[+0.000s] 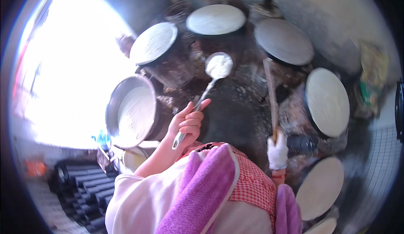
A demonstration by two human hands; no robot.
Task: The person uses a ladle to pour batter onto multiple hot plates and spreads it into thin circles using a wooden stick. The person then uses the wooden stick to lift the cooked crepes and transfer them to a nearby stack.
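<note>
My bare left hand (pixel 187 122) is closed around the handle of a metal ladle (pixel 206 91), whose bowl is filled with white batter (pixel 219 66). My right hand (pixel 277 152), in a white glove, grips a long wooden stick (pixel 272 95). The stick's far tip reaches the near edge of a grey-brown round griddle (pixel 284 42) with no white layer on it. Other round griddles carry pale layers: one at far left (pixel 153 43), one at far middle (pixel 216 19) and one at right (pixel 328 102). A wide metal basin (pixel 112 112) of white batter stands left of my left hand.
Dark, soot-covered stoves (pixel 168 72) ring me. Another pale round griddle (pixel 320 187) lies near my right elbow. Black cylinders (pixel 90 187) are stacked at lower left, near a blue plastic bag (pixel 102 139). A yellow-green sack (pixel 372 78) leans at far right. Bright light fills the left side.
</note>
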